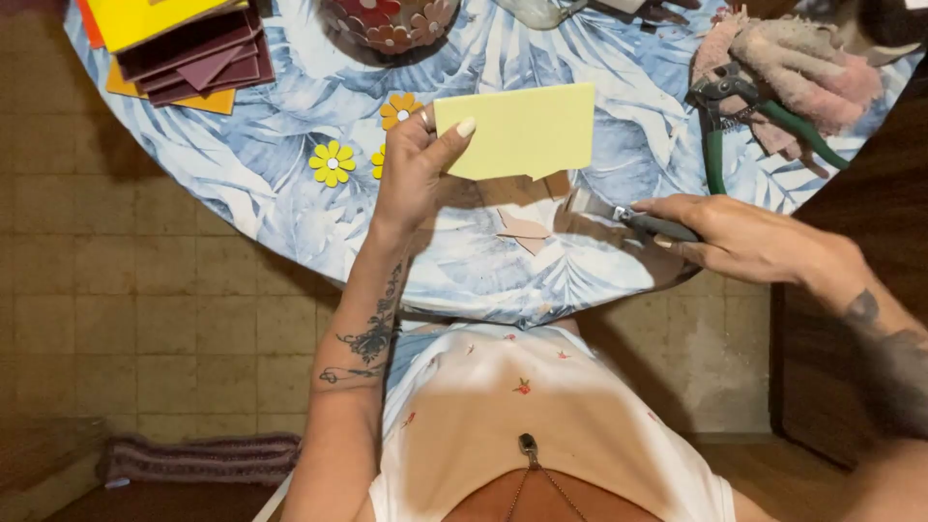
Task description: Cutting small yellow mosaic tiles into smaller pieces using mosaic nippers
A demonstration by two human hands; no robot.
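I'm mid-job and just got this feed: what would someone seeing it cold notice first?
The pale yellow sheet, held up over the middle of the round table by the left hand, draws the eye first. To its right, the right hand grips a scissors-like cutting tool low over the leaf-print tablecloth. Small yellow and orange flower cutouts lie just left of the raised sheet.

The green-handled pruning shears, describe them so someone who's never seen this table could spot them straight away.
Start at the round table with the blue leaf-print cloth and go to its far right edge. There, beside a pile of pink work gloves, lie the pruning shears. Their dark jaws and long green handles set them apart; nothing else nearby is green.
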